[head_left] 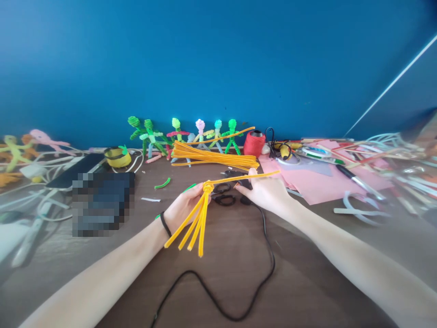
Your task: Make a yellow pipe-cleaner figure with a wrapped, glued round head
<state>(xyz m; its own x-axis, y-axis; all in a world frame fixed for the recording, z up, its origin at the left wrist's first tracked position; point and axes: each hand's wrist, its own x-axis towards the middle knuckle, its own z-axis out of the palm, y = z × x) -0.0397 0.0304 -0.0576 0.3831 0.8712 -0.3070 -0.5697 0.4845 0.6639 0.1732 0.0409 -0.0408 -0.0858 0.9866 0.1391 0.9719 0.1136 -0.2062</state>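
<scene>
My left hand (189,205) is closed around a small bundle of yellow pipe cleaners (201,218), gripping it at the top. Several loose ends fan downward from a wrapped knot (207,187). One yellow pipe cleaner (232,179) stretches from the knot to the right and crosses my right hand (264,189), which has it at the fingers while the thumb points away to the left. How exactly those fingers clasp the strand is partly hidden. Behind the hands lies a thick stack of yellow pipe cleaners (215,157). Black-handled scissors (223,199) rest on the table between both hands.
Pipe-cleaner figures (176,132) stand along the blue wall. A red thread spool (254,143) is beside them. Pink paper (314,177) and a pen (358,180) lie right. Phones (77,171), tape (118,157) and white cables are left. A black cable (264,228) loops across the front.
</scene>
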